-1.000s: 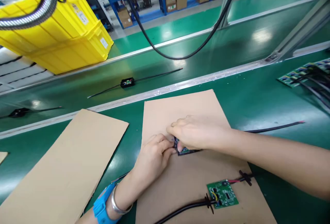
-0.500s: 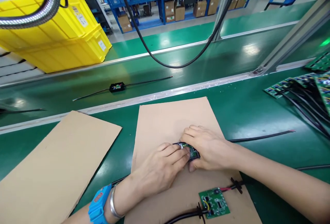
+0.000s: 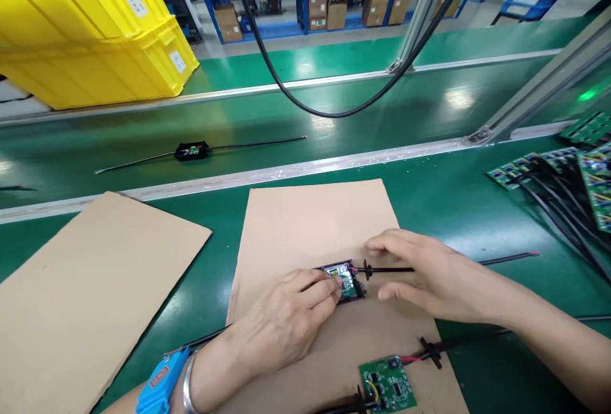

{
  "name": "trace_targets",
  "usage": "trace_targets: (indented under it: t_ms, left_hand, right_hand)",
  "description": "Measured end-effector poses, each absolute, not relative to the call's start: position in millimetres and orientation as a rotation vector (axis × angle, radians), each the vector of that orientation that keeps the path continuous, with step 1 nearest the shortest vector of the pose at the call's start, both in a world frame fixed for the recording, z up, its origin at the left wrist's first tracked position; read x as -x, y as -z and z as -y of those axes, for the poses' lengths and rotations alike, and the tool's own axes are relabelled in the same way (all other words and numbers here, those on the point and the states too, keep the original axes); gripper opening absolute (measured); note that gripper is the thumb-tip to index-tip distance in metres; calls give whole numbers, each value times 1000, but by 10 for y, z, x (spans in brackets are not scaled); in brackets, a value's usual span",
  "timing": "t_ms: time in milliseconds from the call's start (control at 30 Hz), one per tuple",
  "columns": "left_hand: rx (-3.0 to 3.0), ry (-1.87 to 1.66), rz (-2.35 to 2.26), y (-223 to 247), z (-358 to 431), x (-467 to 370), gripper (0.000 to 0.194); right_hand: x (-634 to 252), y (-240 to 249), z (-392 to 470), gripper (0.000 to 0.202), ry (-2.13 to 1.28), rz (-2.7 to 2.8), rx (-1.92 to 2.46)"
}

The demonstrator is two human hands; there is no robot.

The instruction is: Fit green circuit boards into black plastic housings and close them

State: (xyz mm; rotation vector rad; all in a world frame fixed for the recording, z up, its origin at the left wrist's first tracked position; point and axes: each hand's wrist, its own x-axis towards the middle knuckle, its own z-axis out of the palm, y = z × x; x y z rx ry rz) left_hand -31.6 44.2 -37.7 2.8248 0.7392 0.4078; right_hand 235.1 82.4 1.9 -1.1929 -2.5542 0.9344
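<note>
A circuit board in a black case (image 3: 352, 285) lies on a cardboard sheet (image 3: 315, 223). My left hand (image 3: 291, 315) grips its left side, fingertips on the board, thumb hidden. From the case's right edge runs a black cable (image 3: 391, 269) with a cross-shaped grommet close to the case. My right hand (image 3: 424, 274) is open around this cable, thumb and fingers apart, just right of the case. Nearer me on the same cardboard lies a bare green circuit board (image 3: 394, 385), with red wires and black cables at its two sides.
Another cardboard sheet (image 3: 105, 274) lies at left. Beyond the metal rail (image 3: 286, 169), a cased board with two leads (image 3: 191, 151) sits on the green conveyor. Circuit boards with cables (image 3: 558, 166) are piled at right. Yellow bins (image 3: 114, 70) stand at back left; a black cable (image 3: 329, 115) hangs overhead.
My right hand has let go of the case and moved right, fingers opening. My left hand stays on it. The cased board on the conveyor has shifted left.
</note>
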Motion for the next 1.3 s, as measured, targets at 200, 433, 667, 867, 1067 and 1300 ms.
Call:
trace_targets:
  t_ms: [200,433,667,867,1067,1300]
  left_hand:
    - [-2847,-402,-752,395,-433,300,26]
    - [-2792,-278,-780,373,-404,277,30]
    - [-2772,-233,-765,365,-418,284,33]
    - [-2895,-238,-729,348,-450,299,36]
    - [-2870,-183,-757,290,-438,264,37]
    - [-2783,-156,-856,208,-406,142,31]
  right_hand:
    - [-2327,49,-728,18,-843,2642,1243]
    - [-2096,6,-739,21,-875,2693,1311]
    - [-1941,-175,-1122,22,-1345,2937,1248]
    - [-1892,-211,-1290,25,-1432,3074,1151]
    - [-1840,-191,-1220,20,-1025,3256,1122]
    - [-1842,-194,-1097,16,-829,3201,1308]
